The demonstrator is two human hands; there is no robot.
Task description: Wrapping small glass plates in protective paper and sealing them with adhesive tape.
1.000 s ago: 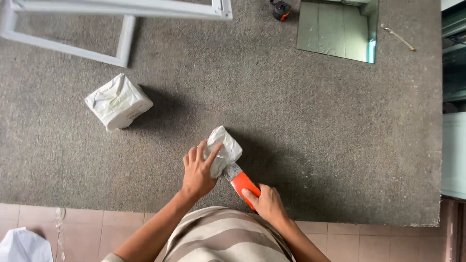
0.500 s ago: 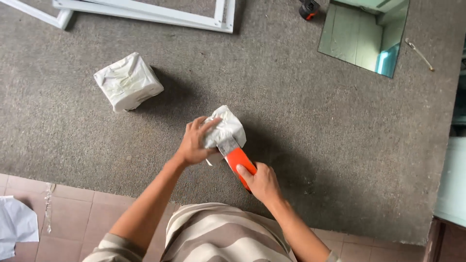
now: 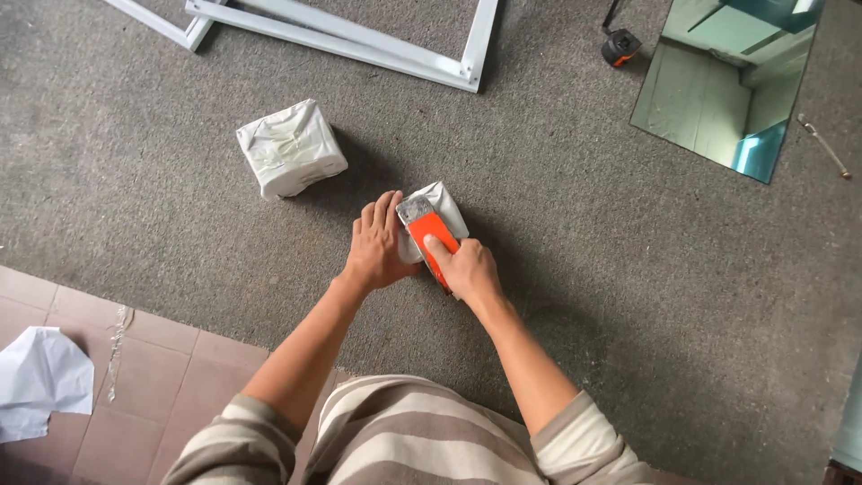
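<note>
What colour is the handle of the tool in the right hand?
Orange: the tool's handle under the right hand, seen in the head view.
</note>
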